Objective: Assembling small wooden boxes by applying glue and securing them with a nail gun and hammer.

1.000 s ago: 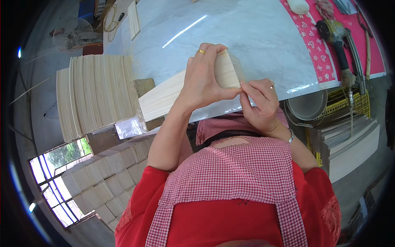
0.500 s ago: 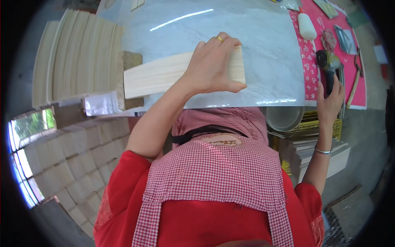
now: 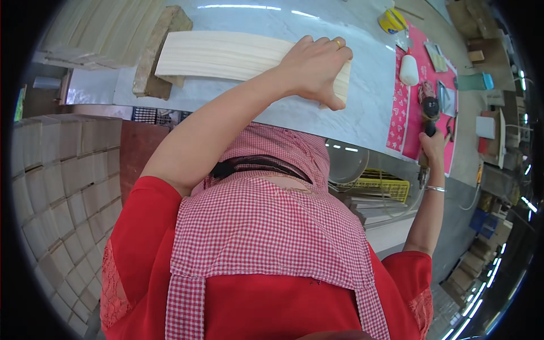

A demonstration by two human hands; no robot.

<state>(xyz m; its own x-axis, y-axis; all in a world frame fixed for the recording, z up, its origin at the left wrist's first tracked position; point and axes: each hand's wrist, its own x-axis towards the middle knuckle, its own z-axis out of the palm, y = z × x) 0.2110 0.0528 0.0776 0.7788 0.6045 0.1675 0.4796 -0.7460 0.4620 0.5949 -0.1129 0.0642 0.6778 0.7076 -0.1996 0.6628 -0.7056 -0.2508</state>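
Across the near end of a pale wooden board (image 3: 221, 54) spreads my left hand (image 3: 314, 68), thumb at one edge and fingers over the far edge, gripping it. The board's left end rests by a rough brown wooden block (image 3: 153, 68). My right hand (image 3: 434, 146) is closed round the dark handle of a hand-held tool (image 3: 430, 107) with a rounded black head. A hose seems to run from it below my hand; its exact kind is not clear. The tool is over a pink cloth (image 3: 416, 102) at the table's right side.
Stacked pale boards (image 3: 107, 34) stand at the back left, more stacks (image 3: 62, 198) below them. On the marble-patterned table (image 3: 243, 105) are a white glue bottle (image 3: 408, 71) and a yellow tub (image 3: 392, 21). A yellow crate (image 3: 391, 186) stands under the table.
My view has turned, so the table sits higher in the picture. My right hand has wrapped round the tool handle and turned the tool. The left hand still grips the board.
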